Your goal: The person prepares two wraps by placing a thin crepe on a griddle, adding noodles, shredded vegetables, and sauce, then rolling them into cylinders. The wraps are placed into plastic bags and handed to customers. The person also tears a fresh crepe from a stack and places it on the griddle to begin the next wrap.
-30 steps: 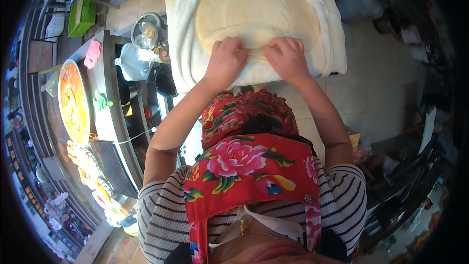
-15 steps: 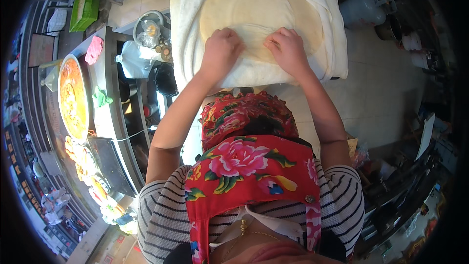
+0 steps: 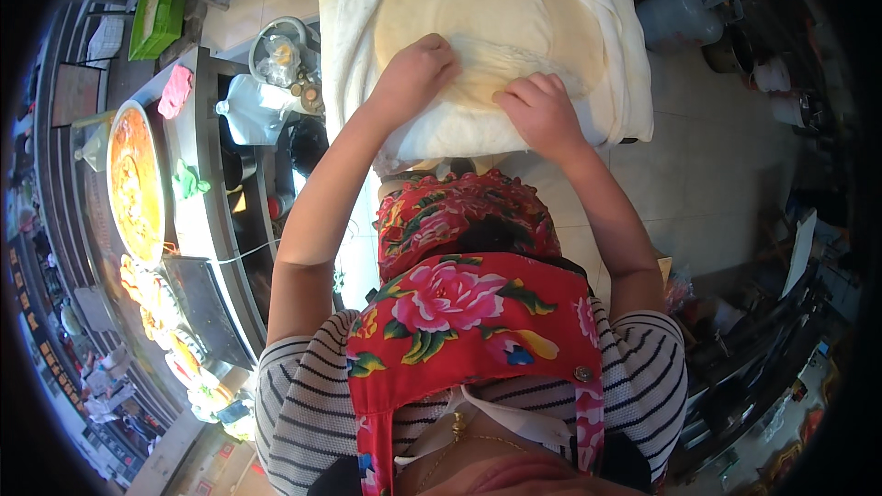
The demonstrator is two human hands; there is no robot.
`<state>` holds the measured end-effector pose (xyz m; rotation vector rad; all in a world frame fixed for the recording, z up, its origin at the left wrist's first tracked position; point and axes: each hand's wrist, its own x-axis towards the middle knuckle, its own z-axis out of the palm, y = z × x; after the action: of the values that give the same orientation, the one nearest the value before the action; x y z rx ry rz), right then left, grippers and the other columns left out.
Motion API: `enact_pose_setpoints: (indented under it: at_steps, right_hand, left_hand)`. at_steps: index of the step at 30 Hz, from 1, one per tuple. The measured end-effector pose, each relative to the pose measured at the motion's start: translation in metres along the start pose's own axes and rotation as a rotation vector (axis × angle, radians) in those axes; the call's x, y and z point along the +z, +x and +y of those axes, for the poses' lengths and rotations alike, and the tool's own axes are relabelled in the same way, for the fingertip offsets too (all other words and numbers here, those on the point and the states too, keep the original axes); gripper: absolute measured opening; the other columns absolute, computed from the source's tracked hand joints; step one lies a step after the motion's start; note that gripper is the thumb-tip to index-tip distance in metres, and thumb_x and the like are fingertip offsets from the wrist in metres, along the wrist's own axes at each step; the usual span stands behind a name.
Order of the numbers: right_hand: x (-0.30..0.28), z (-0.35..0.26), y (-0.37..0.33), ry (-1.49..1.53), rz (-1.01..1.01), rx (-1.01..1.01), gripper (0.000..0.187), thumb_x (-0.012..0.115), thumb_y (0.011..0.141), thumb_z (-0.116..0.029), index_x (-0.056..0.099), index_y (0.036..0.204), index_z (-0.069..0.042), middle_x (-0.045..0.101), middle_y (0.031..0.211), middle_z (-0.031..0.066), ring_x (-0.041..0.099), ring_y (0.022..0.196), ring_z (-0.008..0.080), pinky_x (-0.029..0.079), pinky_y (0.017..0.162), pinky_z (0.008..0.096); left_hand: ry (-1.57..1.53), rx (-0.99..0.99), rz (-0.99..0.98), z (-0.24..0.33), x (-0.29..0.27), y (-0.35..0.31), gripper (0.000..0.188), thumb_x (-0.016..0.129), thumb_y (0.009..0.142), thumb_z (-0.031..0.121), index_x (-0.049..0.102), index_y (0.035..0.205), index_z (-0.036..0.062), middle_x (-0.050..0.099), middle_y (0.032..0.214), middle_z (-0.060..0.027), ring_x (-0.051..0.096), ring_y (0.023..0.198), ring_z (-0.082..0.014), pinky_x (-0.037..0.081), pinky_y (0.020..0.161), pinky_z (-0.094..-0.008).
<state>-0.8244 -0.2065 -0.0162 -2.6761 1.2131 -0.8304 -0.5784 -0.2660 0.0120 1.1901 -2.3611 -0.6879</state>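
A stack of large, thin, round flatbreads (image 3: 473, 9) lies on a thick white cloth (image 3: 347, 46) in front of me. The top sheet is wrinkled and bunched along its near side, between my hands. My left hand (image 3: 415, 81) is closed, its curled fingers pinching the top flatbread at the near left. A little lower, my right hand (image 3: 542, 112) has its thumb and fingers pinched together on the same sheet's near right edge. Part of the pinched edge is hidden by my fingers.
On the left, a counter carries a large round pan of orange-red food (image 3: 136, 184) and a dark flat board (image 3: 207, 312). A clear plastic jug (image 3: 253, 110) stands beside the cloth. To the right are a grey gas cylinder (image 3: 684, 14) and tiled floor (image 3: 689, 165).
My left hand has moved slightly up and left; my right hand has come down toward me. The top flatbread's near part has become more wrinkled and stretched between them.
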Motion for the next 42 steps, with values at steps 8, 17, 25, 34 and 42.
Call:
enact_pose_setpoints:
  at_steps: [8, 17, 25, 34, 42]
  right_hand:
    - [0.002, 0.003, -0.003, 0.028, -0.044, 0.035, 0.012, 0.069, 0.081, -0.016, 0.068, 0.091, -0.01, 0.064, 0.089, 0.0049, 0.061, 0.09, 0.0266, 0.051, 0.08, 0.0391]
    - [-0.005, 0.007, 0.007, 0.206, -0.246, 0.252, 0.015, 0.06, 0.092, -0.019, 0.07, 0.092, -0.007, 0.065, 0.085, 0.0136, 0.064, 0.084, 0.0341, 0.051, 0.076, 0.0438]
    - [-0.008, 0.018, 0.015, 0.251, -0.345, 0.281, 0.021, 0.054, 0.096, -0.021, 0.068, 0.092, -0.006, 0.066, 0.089, 0.0143, 0.064, 0.087, 0.0351, 0.05, 0.075, 0.0454]
    - [-0.005, 0.013, 0.013, 0.214, -0.239, 0.22, 0.017, 0.054, 0.094, -0.018, 0.064, 0.087, -0.006, 0.063, 0.085, 0.0121, 0.063, 0.086, 0.0336, 0.049, 0.075, 0.0458]
    - [0.0, 0.015, 0.009, 0.212, -0.186, 0.138, 0.009, 0.056, 0.087, -0.013, 0.063, 0.084, -0.007, 0.062, 0.082, 0.0088, 0.063, 0.087, 0.0301, 0.047, 0.077, 0.0425]
  left_hand:
    - [0.163, 0.099, -0.027, -0.004, 0.003, 0.012, 0.014, 0.062, 0.089, 0.012, 0.064, 0.097, 0.0007, 0.062, 0.099, -0.0179, 0.062, 0.092, -0.0391, 0.05, 0.081, -0.0469]
    - [-0.386, -0.225, 0.026, 0.073, 0.056, -0.06, 0.018, 0.064, 0.096, 0.01, 0.068, 0.11, -0.0006, 0.07, 0.098, -0.0111, 0.066, 0.076, -0.0204, 0.053, 0.067, -0.0321]
    - [-1.39, -0.899, 0.184, 0.075, 0.095, -0.034, 0.029, 0.06, 0.101, 0.021, 0.066, 0.116, -0.0034, 0.072, 0.094, -0.0078, 0.065, 0.069, -0.0106, 0.05, 0.059, -0.0229]
    - [-1.282, -0.926, 0.325, 0.081, 0.104, -0.028, 0.02, 0.063, 0.099, 0.018, 0.068, 0.102, -0.0014, 0.07, 0.084, -0.0061, 0.062, 0.057, -0.0107, 0.046, 0.053, -0.0228]
    - [-1.256, -0.939, 0.29, 0.082, 0.097, -0.026, 0.023, 0.066, 0.098, 0.021, 0.069, 0.095, -0.0014, 0.07, 0.081, -0.006, 0.062, 0.057, -0.0103, 0.047, 0.053, -0.0225]
